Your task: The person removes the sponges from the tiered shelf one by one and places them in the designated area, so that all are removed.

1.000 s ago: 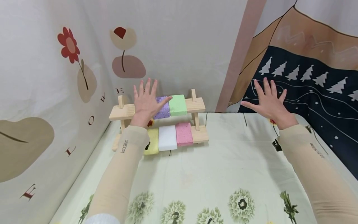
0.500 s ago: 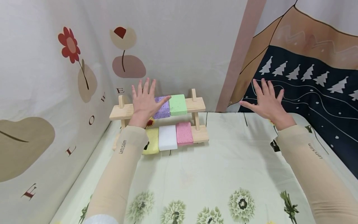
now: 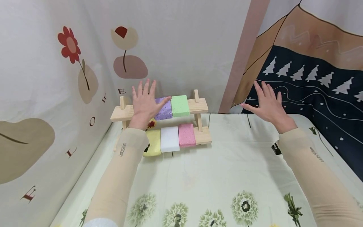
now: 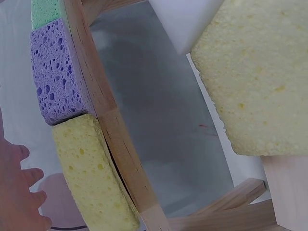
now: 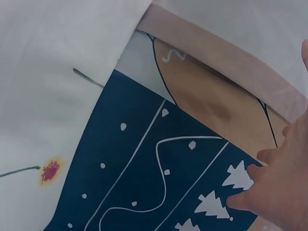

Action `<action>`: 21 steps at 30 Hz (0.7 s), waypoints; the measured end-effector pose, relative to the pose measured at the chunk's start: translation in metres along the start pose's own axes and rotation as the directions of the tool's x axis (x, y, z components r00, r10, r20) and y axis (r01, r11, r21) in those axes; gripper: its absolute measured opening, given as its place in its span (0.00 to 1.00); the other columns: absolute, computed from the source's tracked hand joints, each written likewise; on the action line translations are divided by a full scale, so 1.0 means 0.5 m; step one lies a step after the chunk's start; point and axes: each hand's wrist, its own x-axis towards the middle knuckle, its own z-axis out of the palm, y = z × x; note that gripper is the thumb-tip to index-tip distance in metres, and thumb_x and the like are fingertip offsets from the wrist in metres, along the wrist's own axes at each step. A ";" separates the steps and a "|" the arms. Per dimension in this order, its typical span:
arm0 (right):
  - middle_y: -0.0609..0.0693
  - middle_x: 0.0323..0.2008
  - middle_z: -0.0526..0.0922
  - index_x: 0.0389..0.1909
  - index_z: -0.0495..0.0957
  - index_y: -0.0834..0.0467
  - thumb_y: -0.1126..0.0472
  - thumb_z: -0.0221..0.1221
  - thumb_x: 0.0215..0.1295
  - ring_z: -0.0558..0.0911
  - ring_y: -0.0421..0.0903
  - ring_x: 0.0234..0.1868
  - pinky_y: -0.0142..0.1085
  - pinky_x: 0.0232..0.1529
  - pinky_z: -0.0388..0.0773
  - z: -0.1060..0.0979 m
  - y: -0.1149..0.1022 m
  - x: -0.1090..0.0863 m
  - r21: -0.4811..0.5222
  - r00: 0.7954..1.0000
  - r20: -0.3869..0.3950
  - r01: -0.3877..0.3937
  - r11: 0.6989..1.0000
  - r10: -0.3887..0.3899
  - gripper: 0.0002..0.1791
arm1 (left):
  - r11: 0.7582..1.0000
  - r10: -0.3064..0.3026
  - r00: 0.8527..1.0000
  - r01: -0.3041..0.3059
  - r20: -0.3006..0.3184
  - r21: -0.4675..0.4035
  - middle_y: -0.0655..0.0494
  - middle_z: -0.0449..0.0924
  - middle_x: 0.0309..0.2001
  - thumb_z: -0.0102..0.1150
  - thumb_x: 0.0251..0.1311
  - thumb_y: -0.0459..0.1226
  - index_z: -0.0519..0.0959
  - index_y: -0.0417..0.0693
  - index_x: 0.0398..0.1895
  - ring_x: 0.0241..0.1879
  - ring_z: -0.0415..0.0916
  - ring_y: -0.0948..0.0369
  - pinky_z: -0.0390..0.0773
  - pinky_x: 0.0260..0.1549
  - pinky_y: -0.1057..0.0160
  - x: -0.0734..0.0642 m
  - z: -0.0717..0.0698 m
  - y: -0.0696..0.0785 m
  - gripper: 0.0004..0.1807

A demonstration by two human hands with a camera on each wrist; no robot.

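A two-tier wooden rack point(image 3: 199, 106) stands at the back left. Its upper tier carries a purple sponge point(image 3: 164, 110), a green sponge point(image 3: 180, 106) and a yellow sponge point(image 4: 94, 168), which my left hand hides in the head view. On the lower tier lie a yellow sponge point(image 3: 153, 143), a white block point(image 3: 169, 139) and a pink sponge point(image 3: 186, 135). My left hand point(image 3: 144, 107) hovers before the upper tier, fingers spread, holding nothing. Well to the right of the rack, my right hand point(image 3: 270, 107) is raised with straight fingers and nothing in it.
A pale flower-print cloth point(image 3: 215, 176) covers the table. Printed curtains hang behind and to the left point(image 3: 187, 47); a dark tree-patterned curtain point(image 3: 326, 104) hangs at the right. Beside the right sleeve, a small black patch point(image 3: 276, 149) shows on the cloth.
Both hands have drifted slightly left. The right hand has turned a little, and its fingers are closer together. Rack and sponges stay in place.
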 end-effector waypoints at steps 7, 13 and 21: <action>0.62 0.80 0.32 0.80 0.30 0.51 0.25 0.51 0.63 0.37 0.66 0.79 0.68 0.73 0.30 0.007 -0.004 0.003 0.025 1.000 -0.002 0.021 0.999 -0.021 0.60 | 1.000 -0.002 1.000 0.002 -0.001 -0.009 0.48 0.33 0.82 0.26 0.60 0.78 0.34 0.55 0.81 0.81 0.29 0.45 0.26 0.75 0.40 -0.002 -0.002 -0.003 0.56; 0.63 0.80 0.37 0.80 0.32 0.54 0.27 0.53 0.64 0.40 0.65 0.80 0.65 0.75 0.35 0.013 -0.010 0.005 0.036 0.999 -0.015 0.042 0.998 -0.041 0.59 | 1.000 -0.002 1.000 0.002 -0.010 -0.019 0.48 0.35 0.82 0.29 0.61 0.76 0.37 0.56 0.81 0.81 0.31 0.46 0.27 0.75 0.40 -0.002 -0.004 -0.007 0.54; 0.64 0.80 0.39 0.80 0.34 0.55 0.35 0.57 0.66 0.42 0.65 0.79 0.64 0.75 0.40 0.028 -0.017 0.003 0.063 0.999 -0.006 0.039 0.997 -0.039 0.57 | 1.000 0.007 1.000 -0.008 -0.030 -0.022 0.48 0.40 0.82 0.30 0.62 0.75 0.40 0.56 0.81 0.81 0.35 0.46 0.29 0.76 0.40 -0.003 -0.004 -0.010 0.53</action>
